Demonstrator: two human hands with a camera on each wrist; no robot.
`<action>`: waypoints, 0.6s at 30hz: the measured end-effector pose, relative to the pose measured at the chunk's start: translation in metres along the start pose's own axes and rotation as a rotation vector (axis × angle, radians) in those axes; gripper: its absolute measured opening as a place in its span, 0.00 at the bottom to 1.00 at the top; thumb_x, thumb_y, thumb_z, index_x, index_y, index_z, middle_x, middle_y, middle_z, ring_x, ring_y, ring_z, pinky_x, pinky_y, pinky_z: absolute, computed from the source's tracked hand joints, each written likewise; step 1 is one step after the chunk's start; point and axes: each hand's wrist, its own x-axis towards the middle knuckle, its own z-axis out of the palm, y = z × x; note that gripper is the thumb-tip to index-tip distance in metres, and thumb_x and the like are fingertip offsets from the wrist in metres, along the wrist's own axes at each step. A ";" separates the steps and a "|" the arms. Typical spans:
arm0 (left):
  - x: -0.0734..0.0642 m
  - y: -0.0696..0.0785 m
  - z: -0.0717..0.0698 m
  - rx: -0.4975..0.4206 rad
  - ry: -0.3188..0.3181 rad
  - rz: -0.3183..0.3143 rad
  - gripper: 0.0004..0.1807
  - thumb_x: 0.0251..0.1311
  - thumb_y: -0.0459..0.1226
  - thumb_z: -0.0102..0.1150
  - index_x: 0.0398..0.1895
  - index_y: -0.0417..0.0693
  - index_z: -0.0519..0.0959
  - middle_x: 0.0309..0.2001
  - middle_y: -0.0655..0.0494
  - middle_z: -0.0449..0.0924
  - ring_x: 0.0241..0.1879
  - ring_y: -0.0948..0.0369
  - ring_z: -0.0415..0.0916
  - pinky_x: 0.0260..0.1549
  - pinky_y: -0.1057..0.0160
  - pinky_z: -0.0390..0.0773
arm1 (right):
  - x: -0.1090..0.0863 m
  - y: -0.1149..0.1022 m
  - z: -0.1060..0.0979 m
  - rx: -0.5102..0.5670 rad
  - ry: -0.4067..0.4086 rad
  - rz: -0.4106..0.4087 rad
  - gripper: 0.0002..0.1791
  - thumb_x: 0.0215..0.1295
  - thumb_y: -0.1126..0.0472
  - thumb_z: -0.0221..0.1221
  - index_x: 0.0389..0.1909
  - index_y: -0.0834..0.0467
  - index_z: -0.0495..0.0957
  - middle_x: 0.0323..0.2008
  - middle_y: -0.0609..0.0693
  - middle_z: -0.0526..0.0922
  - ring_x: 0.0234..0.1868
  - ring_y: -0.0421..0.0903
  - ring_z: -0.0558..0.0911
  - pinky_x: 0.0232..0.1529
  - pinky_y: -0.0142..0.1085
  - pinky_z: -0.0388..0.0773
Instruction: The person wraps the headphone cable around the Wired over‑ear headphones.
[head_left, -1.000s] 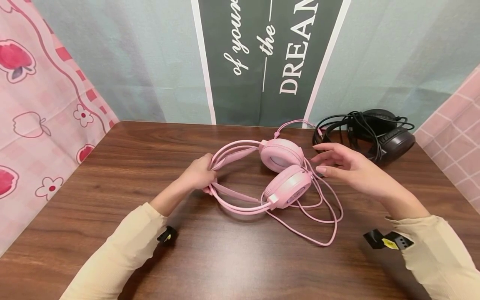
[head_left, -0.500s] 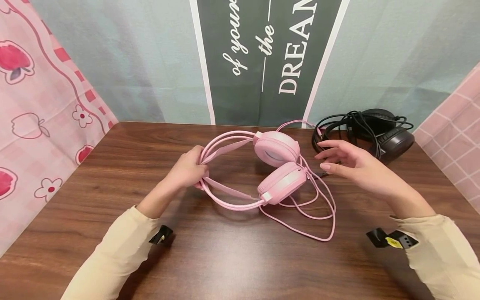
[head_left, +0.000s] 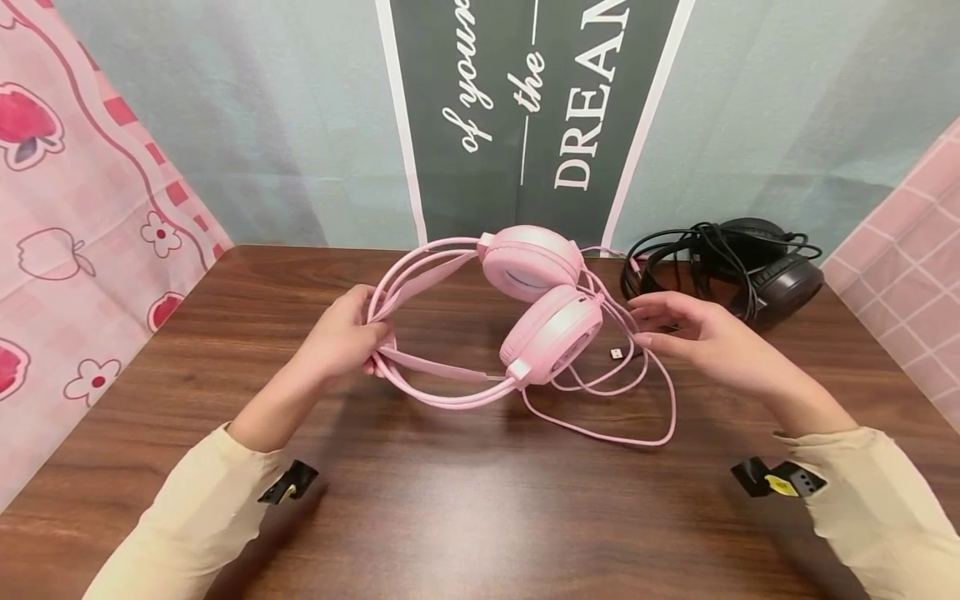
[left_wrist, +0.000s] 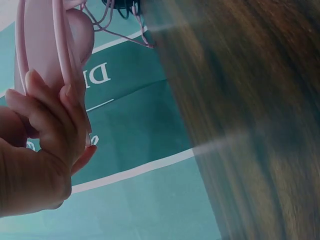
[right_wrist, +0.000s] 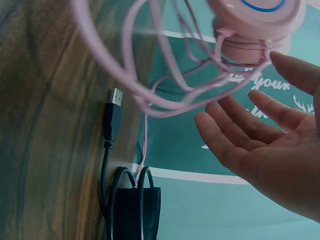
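Pink over-ear headphones are held up over the table, their headband pointing left and the two ear cups to the right. My left hand grips the top of the headband; in the left wrist view its fingers curl round the band. From the cups a looped pink cable hangs down to the right. Beside those loops is my right hand, fingers spread and loosely bent, fingertips right at the cable in the head view. The right wrist view shows nothing inside its palm.
Black headphones with a bundled black cable lie at the back right of the wooden table. A black USB plug lies on the tabletop near the right hand. A printed cloth hangs behind the table.
My left hand has moved left and a little upward, bringing the pink headphones with it. Their cable has shifted along, uncovering the USB plug. The right hand has stayed nearly in place.
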 end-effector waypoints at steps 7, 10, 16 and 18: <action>-0.016 0.003 -0.008 -0.064 -0.014 0.016 0.18 0.58 0.25 0.44 0.52 0.28 0.59 0.18 0.47 0.75 0.09 0.63 0.70 0.07 0.66 0.73 | 0.003 0.004 0.003 -0.064 0.010 -0.056 0.13 0.59 0.68 0.58 0.45 0.62 0.76 0.37 0.54 0.80 0.36 0.38 0.79 0.33 0.27 0.78; -0.022 0.004 -0.012 -0.053 -0.009 0.012 0.19 0.58 0.25 0.45 0.53 0.29 0.59 0.18 0.48 0.75 0.09 0.63 0.70 0.07 0.66 0.73 | 0.002 0.003 0.002 -0.074 0.022 -0.066 0.07 0.57 0.70 0.59 0.37 0.62 0.79 0.32 0.52 0.81 0.31 0.39 0.79 0.31 0.25 0.76; -0.032 0.004 -0.017 -0.053 -0.009 -0.001 0.20 0.59 0.25 0.45 0.55 0.30 0.58 0.18 0.48 0.75 0.09 0.63 0.69 0.08 0.67 0.72 | 0.004 0.003 0.005 -0.045 -0.044 -0.072 0.06 0.55 0.68 0.61 0.35 0.59 0.80 0.30 0.49 0.82 0.30 0.38 0.79 0.31 0.26 0.76; -0.034 0.003 -0.018 -0.045 -0.007 0.008 0.20 0.59 0.26 0.45 0.55 0.31 0.58 0.18 0.48 0.75 0.09 0.63 0.69 0.07 0.67 0.72 | 0.004 0.002 0.006 -0.076 -0.039 -0.088 0.05 0.55 0.68 0.62 0.33 0.58 0.81 0.30 0.49 0.82 0.29 0.37 0.78 0.30 0.26 0.76</action>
